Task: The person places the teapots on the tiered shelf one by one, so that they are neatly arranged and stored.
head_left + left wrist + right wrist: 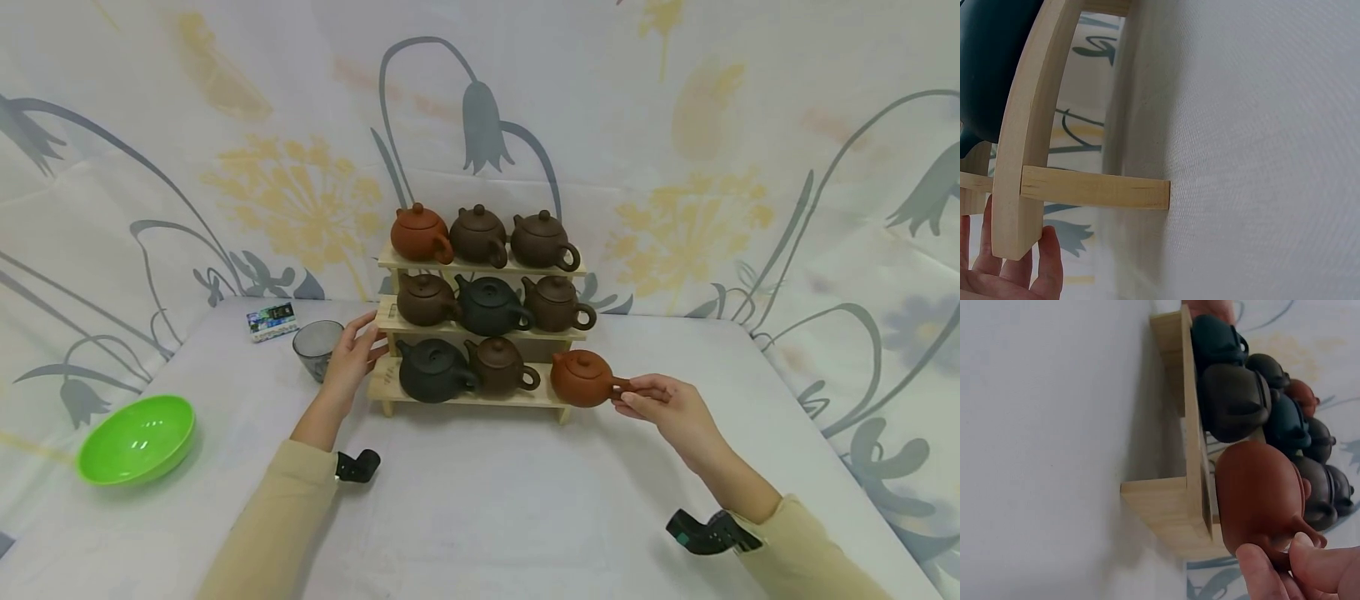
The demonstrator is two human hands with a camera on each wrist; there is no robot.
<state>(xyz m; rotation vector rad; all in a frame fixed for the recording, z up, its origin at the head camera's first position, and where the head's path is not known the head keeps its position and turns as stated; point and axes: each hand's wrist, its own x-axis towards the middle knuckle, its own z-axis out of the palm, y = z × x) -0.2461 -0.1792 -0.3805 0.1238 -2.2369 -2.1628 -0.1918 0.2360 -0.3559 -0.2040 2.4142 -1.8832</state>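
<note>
A three-tier wooden rack (480, 329) holds several clay teapots in brown, dark and red-brown. My left hand (371, 337) rests with straight fingers against the rack's left end; in the left wrist view my fingertips (1047, 262) touch the pale wooden frame (1022, 156) below a dark teapot (985, 62). My right hand (628, 393) pinches the handle of a red-brown teapot (583, 377) at the right end of the bottom shelf. In the right wrist view that teapot (1260, 500) sits over the shelf's end (1172, 506), its handle between my thumb and fingers (1260, 569).
A grey glass cup (317, 348) stands just left of the rack, with a small printed box (272, 322) behind it. A green bowl (137, 439) lies at the table's left edge. A white cloth covers the table (487, 500), and a floral sheet hangs behind.
</note>
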